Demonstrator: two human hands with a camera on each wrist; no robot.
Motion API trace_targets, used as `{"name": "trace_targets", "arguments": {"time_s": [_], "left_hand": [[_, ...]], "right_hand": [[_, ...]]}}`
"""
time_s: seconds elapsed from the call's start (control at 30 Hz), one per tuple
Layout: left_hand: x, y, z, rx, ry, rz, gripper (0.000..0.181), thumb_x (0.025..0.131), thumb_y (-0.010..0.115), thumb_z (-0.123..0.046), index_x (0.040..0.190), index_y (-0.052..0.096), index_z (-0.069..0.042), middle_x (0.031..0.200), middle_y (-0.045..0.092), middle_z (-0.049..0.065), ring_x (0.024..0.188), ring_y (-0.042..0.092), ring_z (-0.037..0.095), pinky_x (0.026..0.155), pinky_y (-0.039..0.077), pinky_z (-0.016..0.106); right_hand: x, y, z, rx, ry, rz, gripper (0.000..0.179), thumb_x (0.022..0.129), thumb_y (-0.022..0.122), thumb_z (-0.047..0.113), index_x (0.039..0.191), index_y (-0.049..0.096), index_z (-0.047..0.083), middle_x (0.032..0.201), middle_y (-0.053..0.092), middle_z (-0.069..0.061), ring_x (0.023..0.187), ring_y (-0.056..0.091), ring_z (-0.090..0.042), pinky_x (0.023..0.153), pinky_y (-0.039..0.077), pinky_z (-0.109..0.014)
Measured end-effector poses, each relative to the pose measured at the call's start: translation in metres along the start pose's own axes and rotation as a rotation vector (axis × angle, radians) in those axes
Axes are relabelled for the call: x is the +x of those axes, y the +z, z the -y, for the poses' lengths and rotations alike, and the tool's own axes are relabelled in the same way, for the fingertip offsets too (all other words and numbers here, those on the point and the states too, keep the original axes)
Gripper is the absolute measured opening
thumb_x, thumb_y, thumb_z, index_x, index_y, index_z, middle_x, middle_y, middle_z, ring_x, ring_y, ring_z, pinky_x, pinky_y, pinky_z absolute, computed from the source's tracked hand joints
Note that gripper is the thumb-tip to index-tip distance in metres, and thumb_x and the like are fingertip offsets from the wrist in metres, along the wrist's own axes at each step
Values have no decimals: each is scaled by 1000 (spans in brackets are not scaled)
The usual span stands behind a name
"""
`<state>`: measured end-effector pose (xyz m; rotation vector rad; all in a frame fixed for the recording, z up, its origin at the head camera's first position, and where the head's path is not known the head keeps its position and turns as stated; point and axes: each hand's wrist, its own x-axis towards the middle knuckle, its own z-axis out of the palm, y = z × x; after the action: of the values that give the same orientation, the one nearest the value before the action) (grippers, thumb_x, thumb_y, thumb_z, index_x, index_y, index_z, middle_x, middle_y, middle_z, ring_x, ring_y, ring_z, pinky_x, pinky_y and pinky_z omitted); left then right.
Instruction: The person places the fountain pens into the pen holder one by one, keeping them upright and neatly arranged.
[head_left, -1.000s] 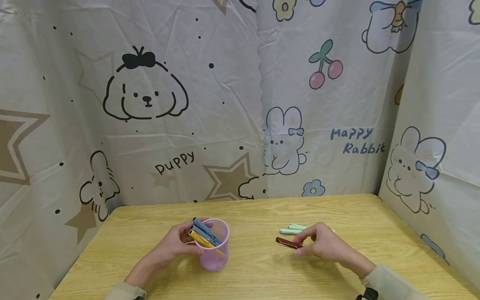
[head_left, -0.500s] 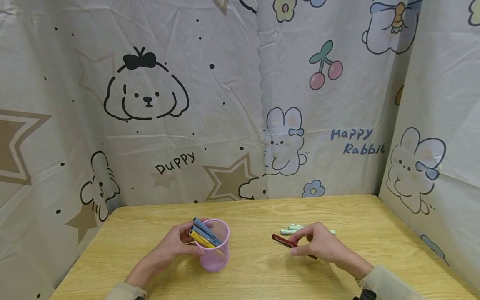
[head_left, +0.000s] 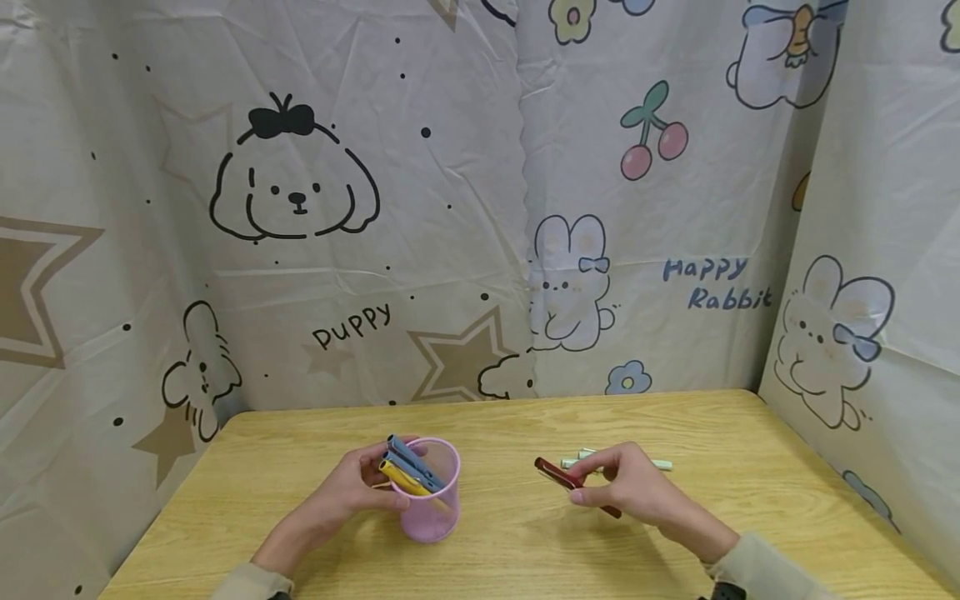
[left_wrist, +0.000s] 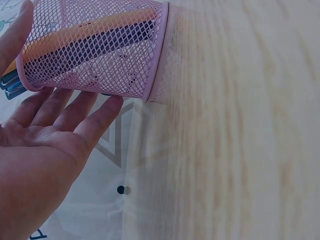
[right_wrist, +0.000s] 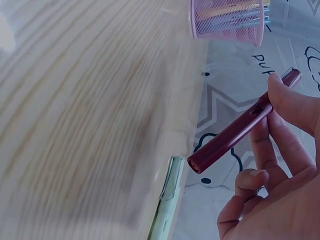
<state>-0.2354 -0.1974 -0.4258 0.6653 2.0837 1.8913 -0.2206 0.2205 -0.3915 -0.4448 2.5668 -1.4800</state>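
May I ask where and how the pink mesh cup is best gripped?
Probably round the curved outer wall of the pink mesh cup, from the person's left, where the left hand holds it, since pens poke out of the open top and the right hand pinches the dark red pen.

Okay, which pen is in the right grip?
The dark red pen, pinched in the right grip; the yellow pen and blue pens lean in the pink cup, and green pens lie on the table.

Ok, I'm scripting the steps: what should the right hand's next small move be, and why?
Probably carry the dark red pen toward the pink mesh cup: the right hand pinches the pen, while the left hand holds the cup, with blue pens inside.
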Motion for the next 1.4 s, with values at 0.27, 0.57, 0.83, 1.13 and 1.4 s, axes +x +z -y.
{"name": "trace_targets", "arguments": {"time_s": [0.27,0.57,0.83,1.13,1.4], "left_hand": [[0,1,-1,11,-6,-4,72,91,82,-5,154,49,2,153,52,24,116,63,31,94,54,30],[0,1,-1,0,-16,0,68,92,81,-5,153,52,0,151,56,21,115,63,27,92,55,31],[-1,0,0,-8,-19,2,70,91,81,-5,154,51,0,149,57,21,114,64,26,92,55,31],[-1,-1,1,-20,-8,1,74,90,82,-4,155,46,2,151,55,22,116,65,24,93,56,31],[-1,1,0,-7,-12,-4,71,91,82,-4,154,50,1,152,56,18,118,65,27,93,54,29]], "right_hand": [[0,6,10,16,-18,0,25,83,91,18,105,84,9,84,67,-5,65,32,-16,59,30,-28],[5,13,20,37,-17,-6,24,84,91,17,106,84,10,96,73,-4,71,36,-20,62,29,-30],[10,18,30,47,-41,6,21,85,90,17,105,84,11,103,75,-2,75,37,-21,67,29,-32],[17,26,41,87,-75,23,21,85,89,18,103,84,9,101,76,-3,67,31,-17,64,29,-31],[24,34,51,80,-96,5,20,85,89,19,102,85,12,111,77,-2,108,58,-24,94,45,-45]]}}
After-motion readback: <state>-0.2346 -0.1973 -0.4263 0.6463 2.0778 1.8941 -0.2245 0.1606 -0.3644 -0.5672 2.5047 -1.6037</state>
